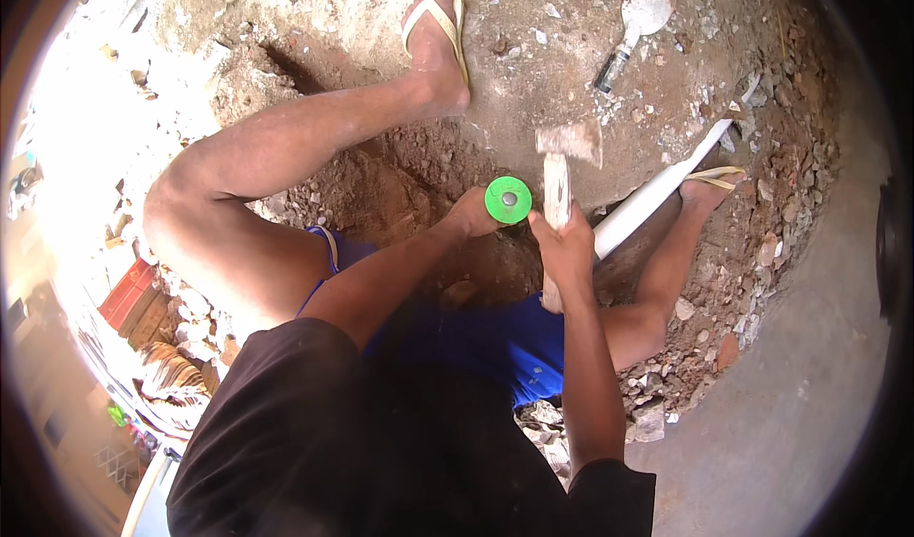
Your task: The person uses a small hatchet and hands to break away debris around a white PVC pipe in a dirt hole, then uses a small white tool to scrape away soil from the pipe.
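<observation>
- Here, over the dug hollow (409,170) in the ground (519,61): a chisel (508,201) with round green guard and grey metal butt, seen nearly end-on, tip hidden.
- Wrapped around the chisel, apparently just under the guard: the left hand (473,213), fingers mostly out of sight.
- Closed around the wooden handle of a hammer (557,185): the right hand (568,251). Hammer head apart from the butt in this view.
- Partly done, judging by the soil: hollow opened between the legs (305,123), walls rough and broken. Beyond the hollow's far edge, mostly unbroken surface. Depth, and amount left, impossible to tell.
- Along the hollow's right edge: a white pipe (657,196), slanting outward to the far right.
- Towards the ground's far right corner: a scoop-like tool (645,13) with dark handle, well apart from both hands.
- At the ground's left edge, reddish bricks (129,299); at the right edge, loose rubble (766,251) beside smooth grey floor (762,442).
</observation>
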The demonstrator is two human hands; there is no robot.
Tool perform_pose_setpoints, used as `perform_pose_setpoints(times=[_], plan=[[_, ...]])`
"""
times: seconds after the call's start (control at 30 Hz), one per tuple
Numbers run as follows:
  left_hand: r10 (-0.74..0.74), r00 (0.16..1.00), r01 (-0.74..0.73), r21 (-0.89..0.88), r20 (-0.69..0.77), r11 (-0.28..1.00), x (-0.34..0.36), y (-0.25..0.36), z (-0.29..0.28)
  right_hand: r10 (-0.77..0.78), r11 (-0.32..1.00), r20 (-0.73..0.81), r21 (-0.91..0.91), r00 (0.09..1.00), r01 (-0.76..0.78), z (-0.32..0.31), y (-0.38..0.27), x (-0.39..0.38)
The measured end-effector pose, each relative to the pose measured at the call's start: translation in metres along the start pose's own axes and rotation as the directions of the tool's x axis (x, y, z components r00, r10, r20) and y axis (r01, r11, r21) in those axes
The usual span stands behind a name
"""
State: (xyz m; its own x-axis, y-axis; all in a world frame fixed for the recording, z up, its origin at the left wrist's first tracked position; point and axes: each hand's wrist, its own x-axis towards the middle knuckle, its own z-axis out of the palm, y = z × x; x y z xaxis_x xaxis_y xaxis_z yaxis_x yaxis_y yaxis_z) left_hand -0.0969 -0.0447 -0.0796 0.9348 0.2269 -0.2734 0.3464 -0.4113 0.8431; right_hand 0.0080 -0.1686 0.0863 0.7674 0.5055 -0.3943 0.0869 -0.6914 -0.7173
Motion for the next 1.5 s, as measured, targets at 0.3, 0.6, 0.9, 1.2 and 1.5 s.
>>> perform_pose_setpoints(times=[0.3, 0.6, 0.9, 1.2, 1.5], plan=[[-0.083, 0.978, 0.083, 0.006, 0.194, 0.997, -0.057, 0.059, 0.025, 0.215, 0.972, 0.112, -0.123, 0.97, -0.201, 0.026, 0.015, -0.018], [0.442, 0.892, -0.45, 0.281, 0.094, 0.848, -0.076, 0.065, 0.023, 0.298, 0.829, 0.058, 0.48, 0.953, -0.288, 0.013, 0.027, -0.087], [0.457, 0.856, -0.377, 0.311, -0.244, 0.872, -0.047, 0.116, -0.027, 0.103, 0.825, -0.045, 0.563, 0.994, -0.06, -0.03, -0.034, -0.055], [0.0, 1.0, -0.007, 0.231, 0.027, 0.973, -0.07, 0.104, -0.035, 0.113, 0.826, 0.066, 0.549, 0.991, -0.13, 0.026, -0.01, -0.038], [-0.011, 0.999, 0.02, 0.169, -0.054, 0.985, -0.045, 0.06, -0.021, 0.093, 0.903, 0.048, 0.417, 0.995, -0.105, 0.058, 0.012, -0.006]])
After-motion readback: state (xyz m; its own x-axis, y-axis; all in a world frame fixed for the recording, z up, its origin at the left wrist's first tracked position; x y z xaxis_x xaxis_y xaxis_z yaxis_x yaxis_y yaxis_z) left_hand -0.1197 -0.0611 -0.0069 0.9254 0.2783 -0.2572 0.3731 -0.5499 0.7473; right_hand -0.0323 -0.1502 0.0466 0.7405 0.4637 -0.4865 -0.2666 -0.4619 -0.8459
